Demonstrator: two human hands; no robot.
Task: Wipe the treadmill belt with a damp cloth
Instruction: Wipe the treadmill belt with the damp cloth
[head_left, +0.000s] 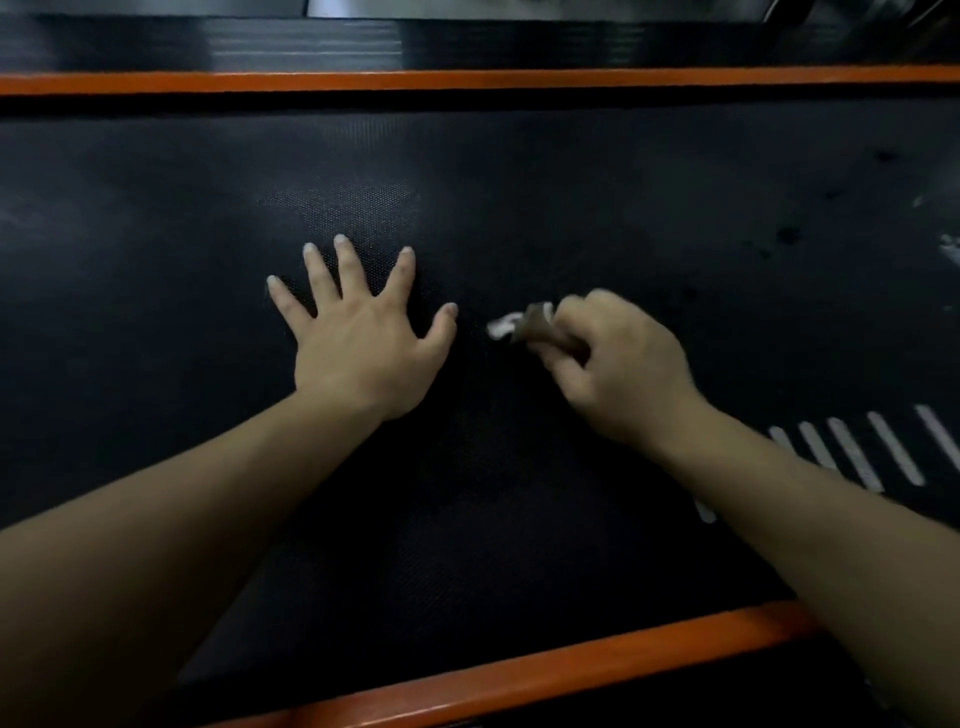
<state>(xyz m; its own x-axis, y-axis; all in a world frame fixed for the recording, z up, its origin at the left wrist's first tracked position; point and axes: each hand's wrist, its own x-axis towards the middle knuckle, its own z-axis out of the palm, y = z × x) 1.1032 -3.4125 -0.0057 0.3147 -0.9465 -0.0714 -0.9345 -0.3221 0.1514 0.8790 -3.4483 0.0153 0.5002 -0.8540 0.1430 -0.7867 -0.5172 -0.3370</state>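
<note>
Wiping belt, mid-task.
Right hand (618, 364) clenches small wadded cloth (519, 325) against treadmill belt (571, 182); left hand (358, 332) released, splayed flat on belt, likely bracing body weight.

The cloth (511, 325) is mostly hidden inside the grip of the right hand (618, 364), and both are blurred; the treadmill belt (571, 197) is cut off at left and right; the white stripes (852, 452) and the near orange rail (519, 670) are partly covered by the right forearm (831, 545); that forearm and the left forearm (182, 519) are cut off at the picture's edges.
</note>
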